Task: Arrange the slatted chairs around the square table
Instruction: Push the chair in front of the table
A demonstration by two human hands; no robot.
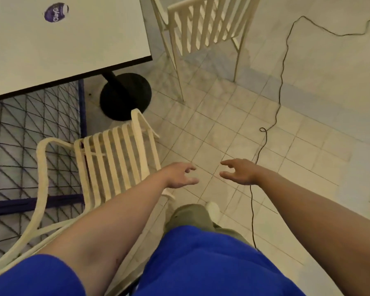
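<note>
The square white table (77, 50) with a dark edge fills the upper left, standing on a black round pedestal base (125, 96). A cream slatted chair (115, 159) stands just below the table's near corner, to the left of my hands. A second cream slatted chair (203, 26) stands at the top, right of the table. My left hand (179, 175) hovers open beside the near chair's right edge, touching nothing. My right hand (238, 171) is open over the tiled floor, fingers spread, facing the left hand.
A dark blue wire-mesh frame (30, 133) lies under the table at left. A thin black cable (280, 99) snakes across the pale floor tiles on the right. My leg and white shoe (213, 209) are below the hands.
</note>
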